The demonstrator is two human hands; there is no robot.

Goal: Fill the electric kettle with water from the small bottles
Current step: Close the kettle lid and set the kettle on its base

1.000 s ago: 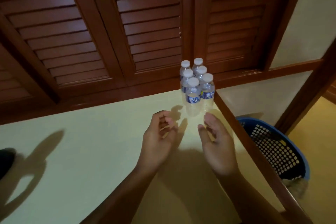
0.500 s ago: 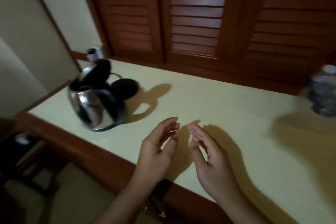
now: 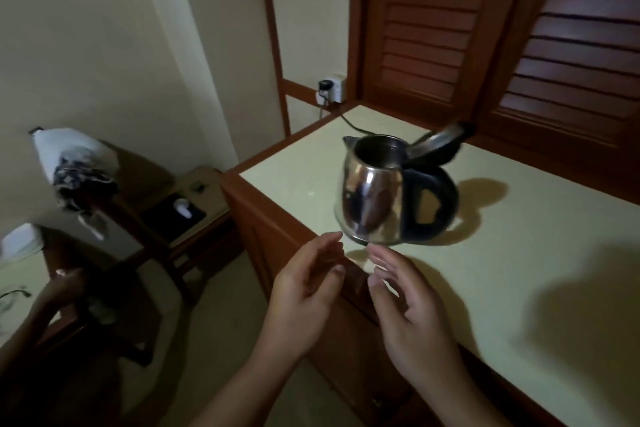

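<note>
A steel electric kettle (image 3: 372, 196) with a black handle stands on the pale counter (image 3: 519, 253), its lid (image 3: 440, 144) flipped up and its mouth open. My left hand (image 3: 304, 291) and my right hand (image 3: 412, 302) hover side by side just in front of the kettle, at the counter's wooden edge, fingers apart and holding nothing. Neither hand touches the kettle. The small water bottles are out of view.
A wall socket (image 3: 334, 88) with a plug and cord sits behind the kettle at the counter's left end. Brown louvred doors (image 3: 519, 45) back the counter. Lower left stand a small wooden side table (image 3: 194, 198) and a chair with a bag (image 3: 74, 163).
My view has swung left from the bottles to the kettle, which now stands in the centre. Both hands stay empty and now sit close in front of the kettle.
</note>
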